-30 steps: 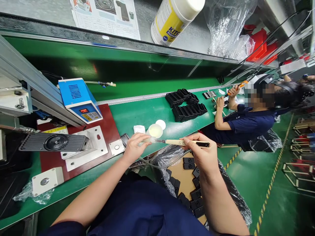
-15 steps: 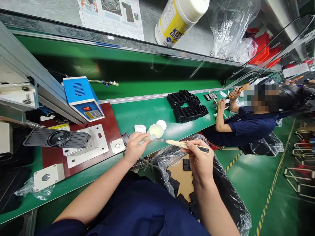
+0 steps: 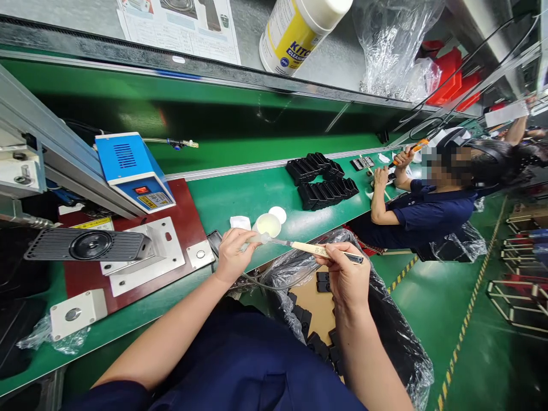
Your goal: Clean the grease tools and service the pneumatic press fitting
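Working from afar, I have the left hand [image 3: 234,251] pinching a small translucent piece [image 3: 265,238] near the tub [image 3: 279,228], already opened; the right hand [image 3: 349,273] grips a cream-handled tool [image 3: 305,247], tip at the piece. Work seems under way; what remains, I cannot tell.

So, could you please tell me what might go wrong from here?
The left hand, pinching a small pale piece, looks close to the open tub, so a knock might spill it. The right hand holds the tool with the lined box and its black parts below; if dropped, it could land among them. The tool's metal end points toward the left hand, so a slip might poke it.
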Motion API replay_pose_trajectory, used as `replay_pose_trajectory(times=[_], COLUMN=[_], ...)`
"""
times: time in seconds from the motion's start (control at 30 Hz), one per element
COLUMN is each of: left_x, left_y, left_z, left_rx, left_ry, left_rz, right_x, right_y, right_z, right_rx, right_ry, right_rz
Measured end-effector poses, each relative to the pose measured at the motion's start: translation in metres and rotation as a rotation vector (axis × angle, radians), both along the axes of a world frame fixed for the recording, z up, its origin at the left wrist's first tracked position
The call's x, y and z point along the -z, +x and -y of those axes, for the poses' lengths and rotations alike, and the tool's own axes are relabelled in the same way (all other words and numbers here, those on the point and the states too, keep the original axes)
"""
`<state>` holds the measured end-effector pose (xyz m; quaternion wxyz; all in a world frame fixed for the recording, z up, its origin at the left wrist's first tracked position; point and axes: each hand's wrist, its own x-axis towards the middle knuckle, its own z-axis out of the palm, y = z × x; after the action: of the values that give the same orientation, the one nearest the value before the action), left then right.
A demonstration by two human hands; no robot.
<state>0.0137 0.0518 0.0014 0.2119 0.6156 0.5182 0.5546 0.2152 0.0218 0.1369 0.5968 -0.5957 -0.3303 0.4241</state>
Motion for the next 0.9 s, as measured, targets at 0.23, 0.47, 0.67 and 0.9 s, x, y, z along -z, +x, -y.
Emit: replay_pose_trajectory(times=[0.23, 0.47, 0.67, 0.9], left_x=[0.005, 0.012, 0.018, 0.031], left_y=[0.001, 0.003, 0.003, 0.0], left_z=[0.001, -0.001, -0.001, 0.007], left_rx=[-0.038, -0.006, 0.029, 0.021], left_ry=[0.048, -0.051, -0.148, -0.264], left_rz=[-0.076, -0.05, 0.024, 0.051], right_x=[0.008, 0.015, 0.035, 0.073], right_y=[0.001, 0.005, 0.005, -0.002], right_z=[-0.001, 0.0, -0.005, -0.01], right_rx=[0.004, 0.13, 0.198, -0.171], right_ry=[-0.036, 0.033, 0.124, 0.18], right_rz=[-0.073, -0.113, 0.021, 0.761])
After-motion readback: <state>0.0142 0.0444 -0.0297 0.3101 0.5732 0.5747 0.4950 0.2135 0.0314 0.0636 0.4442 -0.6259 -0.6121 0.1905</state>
